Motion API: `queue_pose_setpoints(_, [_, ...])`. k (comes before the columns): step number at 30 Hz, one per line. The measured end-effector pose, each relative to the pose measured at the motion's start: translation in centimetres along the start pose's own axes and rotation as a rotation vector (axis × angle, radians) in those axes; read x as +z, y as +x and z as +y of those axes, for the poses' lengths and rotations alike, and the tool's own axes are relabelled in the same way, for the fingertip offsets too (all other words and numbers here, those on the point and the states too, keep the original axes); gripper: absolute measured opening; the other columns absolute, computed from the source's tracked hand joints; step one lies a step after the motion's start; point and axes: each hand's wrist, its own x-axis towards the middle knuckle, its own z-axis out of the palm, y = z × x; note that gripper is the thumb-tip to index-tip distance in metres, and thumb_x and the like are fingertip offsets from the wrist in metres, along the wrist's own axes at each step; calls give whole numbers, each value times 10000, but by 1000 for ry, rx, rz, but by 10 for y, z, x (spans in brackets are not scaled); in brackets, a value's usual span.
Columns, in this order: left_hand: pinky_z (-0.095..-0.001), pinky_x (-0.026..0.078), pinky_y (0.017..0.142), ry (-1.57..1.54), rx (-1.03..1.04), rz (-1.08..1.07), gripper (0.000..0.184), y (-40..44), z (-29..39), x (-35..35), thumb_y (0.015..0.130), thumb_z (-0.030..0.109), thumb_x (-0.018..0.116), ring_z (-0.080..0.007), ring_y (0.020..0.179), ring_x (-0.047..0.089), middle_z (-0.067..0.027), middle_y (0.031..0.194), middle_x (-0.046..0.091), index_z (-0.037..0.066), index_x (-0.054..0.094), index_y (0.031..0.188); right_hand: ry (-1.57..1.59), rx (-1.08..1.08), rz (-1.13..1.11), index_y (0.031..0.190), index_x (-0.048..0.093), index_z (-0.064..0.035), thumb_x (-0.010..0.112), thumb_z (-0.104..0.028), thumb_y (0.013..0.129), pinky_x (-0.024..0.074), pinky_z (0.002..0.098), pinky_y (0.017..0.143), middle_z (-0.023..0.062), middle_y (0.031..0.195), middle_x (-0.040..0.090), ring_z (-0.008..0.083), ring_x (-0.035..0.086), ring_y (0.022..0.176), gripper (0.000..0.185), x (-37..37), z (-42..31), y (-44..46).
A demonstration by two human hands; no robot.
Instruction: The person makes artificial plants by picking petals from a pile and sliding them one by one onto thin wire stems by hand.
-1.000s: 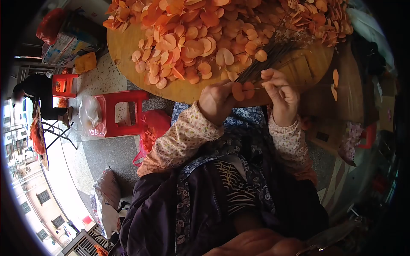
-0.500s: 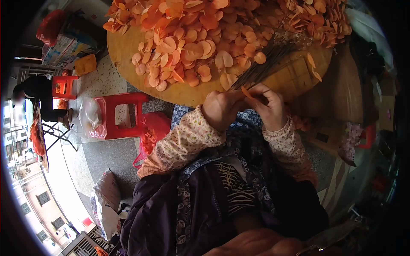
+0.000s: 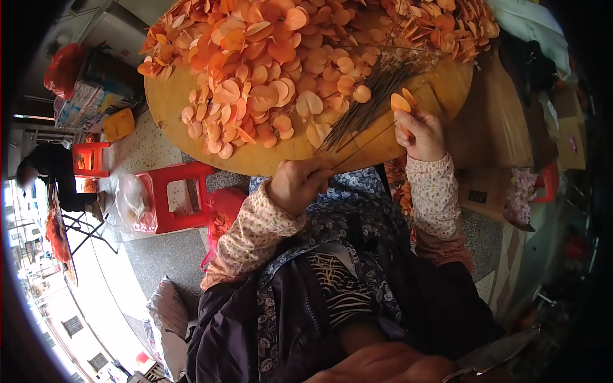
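Note:
My left hand point(image 3: 299, 185) is closed at the near edge of the round wooden table point(image 3: 172, 105), pinching the lower end of a thin dark stem point(image 3: 364, 145). To its right and farther up, my right hand point(image 3: 419, 134) is closed on a pair of orange leaves point(image 3: 402, 102) above the table's right part. The stem slants between the two hands. Beyond my left hand lies a bundle of thin dark stems point(image 3: 363, 110). A big heap of round orange leaves point(image 3: 255, 83) covers the far side of the table.
Left of the table stand a red stool point(image 3: 167, 196) with a clear plastic bag point(image 3: 132, 199) and a red bag point(image 3: 225, 207). A person in dark clothes point(image 3: 54, 167) sits at far left. A cardboard box point(image 3: 483, 191) is at the right.
My hands were close together half a second ago and are now apart. My right hand has moved up and right with orange leaves, and my left hand down and left. The view has shifted slightly.

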Motion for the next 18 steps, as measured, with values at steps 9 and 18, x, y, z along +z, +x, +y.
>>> queue_pose_setpoints(9, [-293,490,542,241,258,125,139,9,1,8,828,83,587,-201,544,618,-97,621,634,-22,643,899,55,79,-303,1014,570,20,561,-185,898,344,188,429,26,648,531,71,468,510,236,27,23,-24])
queue_pose_setpoints(18, [-377,511,629,681,211,529,245,62,-4,-27,764,148,640,-309,705,630,-159,820,625,42,609,983,-704,-448,-6,849,590,8,542,-147,913,368,188,487,20,661,570,50,487,544,174,39,-25,-38])
